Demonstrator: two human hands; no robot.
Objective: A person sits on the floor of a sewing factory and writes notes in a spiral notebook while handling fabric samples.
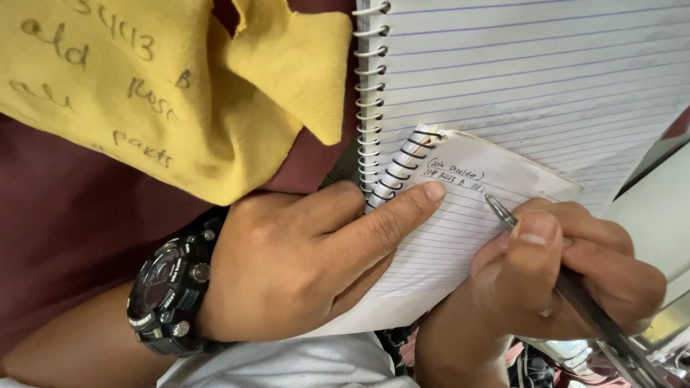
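My left hand (302, 262) presses flat on a small spiral notepad (445, 237), its forefinger stretched along the top edge near the wire binding. A black wristwatch (169, 291) sits on that wrist. My right hand (560, 273) grips a dark pen (503, 213) whose tip touches the lined page just after a short handwritten line. The small notepad lies on top of a larger spiral notebook (532, 79) with blank ruled paper.
A piece of yellow fabric (165, 86) with handwriting on it lies at the upper left over dark maroon cloth (65, 215). A pale curved surface (654, 215) and shiny metal parts (661, 345) show at the right edge. White cloth (287, 366) is at the bottom.
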